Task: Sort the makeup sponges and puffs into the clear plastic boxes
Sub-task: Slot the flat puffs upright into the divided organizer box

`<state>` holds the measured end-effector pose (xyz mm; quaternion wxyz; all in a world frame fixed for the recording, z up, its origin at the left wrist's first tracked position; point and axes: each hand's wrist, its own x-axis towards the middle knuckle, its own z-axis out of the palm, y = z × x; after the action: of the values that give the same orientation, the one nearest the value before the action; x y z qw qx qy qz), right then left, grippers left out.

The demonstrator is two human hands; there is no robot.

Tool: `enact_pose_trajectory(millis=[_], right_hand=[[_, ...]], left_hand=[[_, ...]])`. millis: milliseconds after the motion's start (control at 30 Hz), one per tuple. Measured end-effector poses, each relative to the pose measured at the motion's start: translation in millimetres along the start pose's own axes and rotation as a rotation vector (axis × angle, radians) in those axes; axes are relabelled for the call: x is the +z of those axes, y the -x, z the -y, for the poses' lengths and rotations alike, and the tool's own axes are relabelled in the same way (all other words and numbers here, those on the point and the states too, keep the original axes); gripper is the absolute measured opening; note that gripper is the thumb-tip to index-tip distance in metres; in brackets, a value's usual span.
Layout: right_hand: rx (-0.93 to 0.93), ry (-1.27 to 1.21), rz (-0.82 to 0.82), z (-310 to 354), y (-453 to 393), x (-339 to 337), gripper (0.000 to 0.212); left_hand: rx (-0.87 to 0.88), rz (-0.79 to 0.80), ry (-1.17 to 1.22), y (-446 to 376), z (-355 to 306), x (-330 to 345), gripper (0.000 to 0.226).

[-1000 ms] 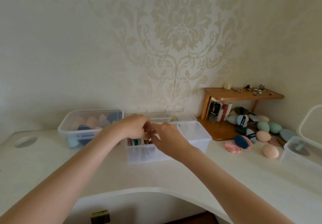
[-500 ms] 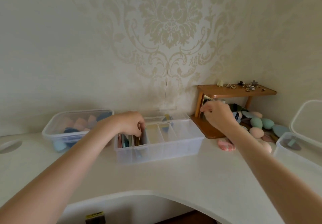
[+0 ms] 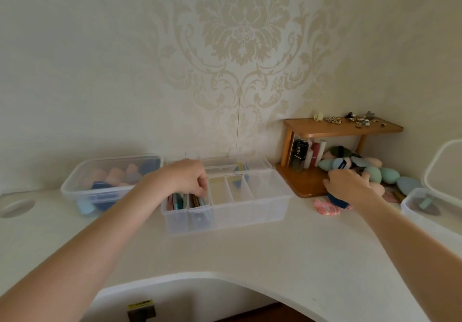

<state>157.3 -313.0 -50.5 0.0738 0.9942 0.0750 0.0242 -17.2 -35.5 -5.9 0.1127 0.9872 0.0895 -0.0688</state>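
Note:
A divided clear box (image 3: 225,218) stands at the middle of the desk. Its two left compartments hold upright flat puffs (image 3: 186,200). My left hand (image 3: 185,176) curls over those compartments, fingertips pinched on the tops of the puffs. My right hand (image 3: 350,186) lies at the edge of the pile of egg-shaped sponges and puffs (image 3: 380,174), fingers closed over a dark blue puff (image 3: 337,202). A pink marbled sponge (image 3: 325,208) lies just in front of that hand.
A clear box of wedge sponges (image 3: 110,179) sits at the left. Another clear box (image 3: 430,205) with its lid raised (image 3: 442,166) stands at the right edge. A wooden shelf (image 3: 342,128) with trinkets and cosmetics fills the corner. The desk's front edge curves inward.
My right hand left the divided box, swung right past the shelf, and came down on the dark blue puff. My left hand stayed at the left compartments.

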Motion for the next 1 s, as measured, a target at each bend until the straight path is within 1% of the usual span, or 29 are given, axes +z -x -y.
enact_pose_trajectory(millis=[133,267,300,367,400,467,500,533,600,633,700,767,867,1000], right_hand=[[-0.075,0.091,-0.163,7,8,-6,0.031],[-0.236,0.045,-0.286,18,18,-22,0.024],[-0.278,-0.022,-0.319,23,20,-27,0.023],[-0.346,-0.258,-0.394,36,27,-36,0.014],[-0.377,-0.386,-0.453,45,34,-43,0.009],[-0.422,-0.569,-0.551,62,51,-59,0.005],[-0.442,-0.658,-0.564,71,61,-68,0.005],[-0.462,-0.754,-0.544,81,73,-75,0.006],[-0.533,-0.877,-0.462,103,95,-80,0.009],[-0.573,-0.866,-0.434,114,103,-78,0.010],[-0.642,-0.803,-0.424,135,115,-66,0.012],[-0.661,-0.796,-0.425,148,120,-60,0.012],[-0.664,-0.828,-0.408,154,120,-65,0.013],[-0.651,-0.840,-0.385,154,117,-62,0.014]], left_hand=[[0.021,-0.094,0.080,2,5,2,0.018],[0.040,-0.169,0.160,6,11,-5,0.017],[0.043,-0.183,0.172,8,12,-8,0.016],[0.056,-0.159,0.187,11,12,-10,0.014],[0.063,-0.121,0.185,12,12,-10,0.014],[0.073,-0.034,0.158,15,11,-8,0.019],[0.076,-0.020,0.143,15,11,-5,0.020],[0.076,-0.030,0.138,15,12,-3,0.019],[0.068,-0.097,0.163,15,13,0,0.008],[0.066,-0.141,0.179,16,12,0,0.003],[0.064,-0.222,0.200,15,9,-1,0.005],[0.084,-0.263,0.214,15,4,-2,0.008],[0.137,-0.252,0.224,15,-2,-4,0.009],[0.130,-0.248,0.239,12,-1,-6,0.011]])
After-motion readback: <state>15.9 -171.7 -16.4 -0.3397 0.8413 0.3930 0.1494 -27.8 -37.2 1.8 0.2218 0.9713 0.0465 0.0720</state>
